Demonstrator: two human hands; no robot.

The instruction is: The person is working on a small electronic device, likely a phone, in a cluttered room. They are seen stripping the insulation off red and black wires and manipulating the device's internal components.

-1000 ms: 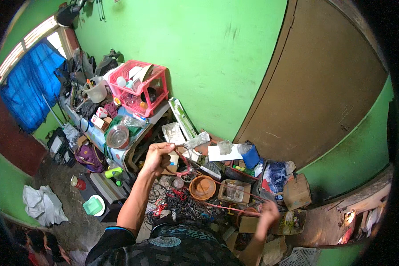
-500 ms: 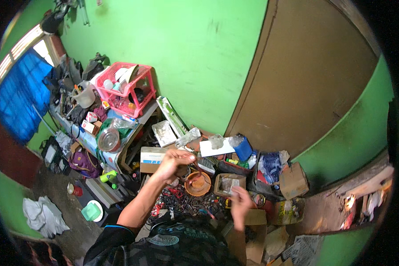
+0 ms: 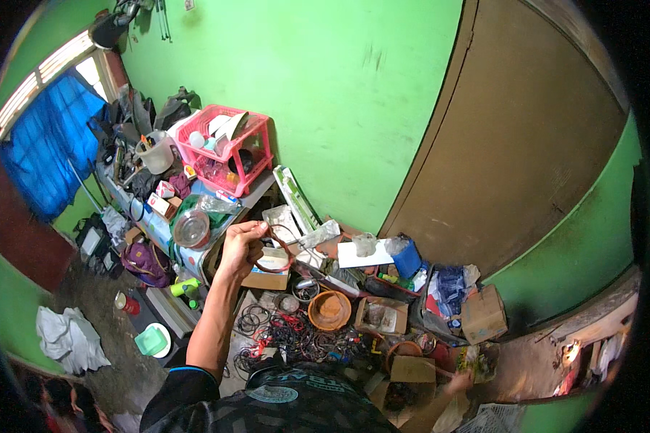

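Observation:
My left hand [image 3: 243, 249] is raised in the middle of the view with its fingers closed. It pinches a dark reddish loop of cable [image 3: 290, 254], which hangs to the right of the fingers above a cardboard box. Off to the lower right, my right hand [image 3: 458, 382] is smeared by motion beside an open cardboard carton [image 3: 413, 369]. Whether anything is in its fingers I cannot make out. Below the hands, a heap of tangled cables [image 3: 267, 333], black and red, spreads over the floor. An orange bowl [image 3: 329, 310] stands at the heap's far edge.
A pink rack [image 3: 224, 148] stands on the cluttered table at left, with a clear round tub [image 3: 192, 229] near its edge. Boxes, a blue container [image 3: 409, 257] and a dark bin [image 3: 440, 307] line the wall by the brown door [image 3: 513, 130]. A white sack [image 3: 71, 339] lies lower left.
My left hand has moved left and up, and the loop of cable now shows clearly. My right hand has swung away to the lower right. The view has shifted slightly.

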